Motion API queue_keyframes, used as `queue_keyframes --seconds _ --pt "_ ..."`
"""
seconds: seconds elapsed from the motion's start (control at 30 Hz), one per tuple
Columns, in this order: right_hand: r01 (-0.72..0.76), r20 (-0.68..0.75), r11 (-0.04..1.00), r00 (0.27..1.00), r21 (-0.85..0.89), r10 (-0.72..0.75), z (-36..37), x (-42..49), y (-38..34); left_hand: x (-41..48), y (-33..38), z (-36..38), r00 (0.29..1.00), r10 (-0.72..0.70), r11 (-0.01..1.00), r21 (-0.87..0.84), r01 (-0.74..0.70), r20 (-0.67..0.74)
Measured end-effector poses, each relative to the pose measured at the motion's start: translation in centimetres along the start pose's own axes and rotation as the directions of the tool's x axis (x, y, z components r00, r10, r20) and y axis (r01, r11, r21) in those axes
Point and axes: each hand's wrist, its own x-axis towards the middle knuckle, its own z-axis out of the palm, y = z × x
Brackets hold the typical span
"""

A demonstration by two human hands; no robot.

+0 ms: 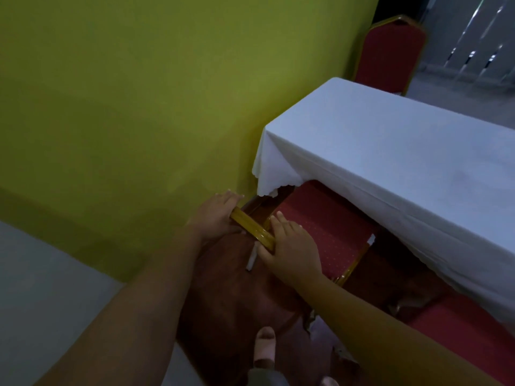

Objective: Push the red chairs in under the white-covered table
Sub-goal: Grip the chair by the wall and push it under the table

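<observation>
a foot in a sandal stands on the floor at the bottom, right behind the back of the nearest red chair. two bare arms reach out from there to the top of that chair's back.

the left hand wraps around the gold top rail of the chair at its far end, next to the yellow-green wall. the fingers curl over the rail and hold it tight. the right hand holds the same rail at its near end, fingers lying over the top and the thumb below. a bit of gold rail shows between the two hands. a small white tag hangs on the chair's back just under the rail.

the chair's red seat with tiny dots sits past the hands, and its far edge goes under the hanging edge of the white cloth on the table. most of the seat is not under yet.

to the right of this chair, another red seat peeks out from under the cloth.

at the far end of the table, a third red chair with a gold frame stands upright, close to the wall. beyond it the floor is grey and shiny.
</observation>
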Motion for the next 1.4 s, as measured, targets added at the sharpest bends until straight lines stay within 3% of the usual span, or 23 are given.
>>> queue_keyframes --seconds 0.5,1.03,1.4 --pt "-0.137 -0.035 0.978 0.990 -0.160 0.133 0.1 7.4 2.4 9.1 -3.7 1.2 0.991 0.101 0.990 -0.094 -0.109 -0.087" --pt "-0.127 -0.038 0.988 0.991 -0.088 0.124 -0.5 12.4 5.8 15.7 -4.3 1.5 0.978 0.149 0.978 -0.123 -0.168 -0.146" --pt "-0.147 -0.062 0.981 0.988 -0.124 0.140 -1.4 12.7 8.9 15.7 -1.8 2.4 0.976 0.030 0.971 -0.226 -0.080 -0.214"
